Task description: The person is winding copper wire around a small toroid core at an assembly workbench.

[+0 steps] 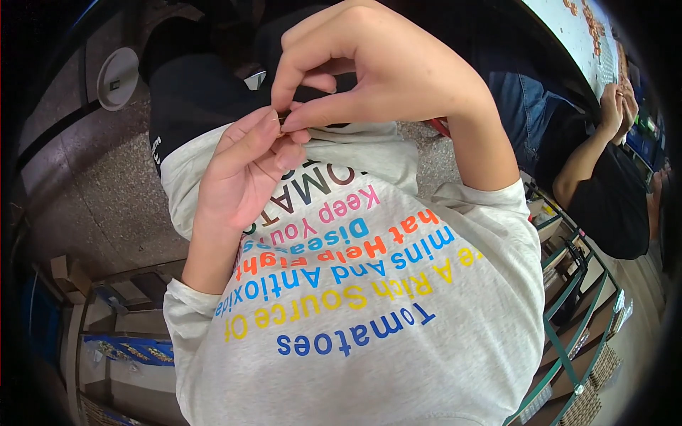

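Note:
In front of my grey printed shirt, my two hands meet at the fingertips. My left hand (245,160) is closed in a pinch, thumb against the fingers, with its palm turned up. From above, my right hand (387,67) reaches across with thumb and forefinger pinched at the same spot. Between the fingertips shows a thin, wire-like golden piece (281,120). It is very small and mostly covered by the fingers, so its kind cannot be made out.
Dark trousers (188,99) cover my lap. A round pale disc-shaped base (118,79) stands on the speckled floor (106,192). At the right, another person's hands (619,113) are by a white table (568,32). Shelving (579,319) stands at lower right, with more shelves (117,326) at lower left.

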A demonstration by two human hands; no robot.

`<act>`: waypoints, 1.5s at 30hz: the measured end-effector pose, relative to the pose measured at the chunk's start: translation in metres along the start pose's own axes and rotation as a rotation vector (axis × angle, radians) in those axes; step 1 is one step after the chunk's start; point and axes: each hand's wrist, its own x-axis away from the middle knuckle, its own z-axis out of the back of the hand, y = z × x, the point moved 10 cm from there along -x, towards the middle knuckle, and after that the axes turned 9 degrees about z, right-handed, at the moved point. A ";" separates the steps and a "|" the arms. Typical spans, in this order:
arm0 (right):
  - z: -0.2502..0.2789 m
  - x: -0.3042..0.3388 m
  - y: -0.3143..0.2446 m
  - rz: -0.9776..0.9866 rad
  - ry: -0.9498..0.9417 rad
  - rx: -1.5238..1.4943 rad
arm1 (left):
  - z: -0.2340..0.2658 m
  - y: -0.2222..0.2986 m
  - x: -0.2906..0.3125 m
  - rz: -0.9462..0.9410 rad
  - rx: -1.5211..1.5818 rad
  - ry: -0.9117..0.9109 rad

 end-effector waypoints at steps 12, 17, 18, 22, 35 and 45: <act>-0.004 -0.003 -0.017 0.120 0.268 0.036 | -0.016 0.034 0.023 -0.144 -0.118 0.017; -0.002 -0.009 -0.028 0.119 0.403 0.057 | -0.025 0.073 0.063 -0.572 -0.603 0.363; -0.003 -0.010 -0.032 0.139 0.411 0.056 | -0.031 0.079 0.072 -0.642 -0.755 0.387; -0.015 -0.018 -0.040 0.195 0.420 0.047 | -0.047 0.091 0.098 -0.842 -1.199 0.484; -0.049 -0.024 -0.046 0.251 0.503 0.113 | -0.041 0.093 0.132 -1.081 -1.263 0.477; -0.062 -0.023 -0.036 0.246 0.512 0.103 | -0.021 0.091 0.137 -1.057 -1.156 0.498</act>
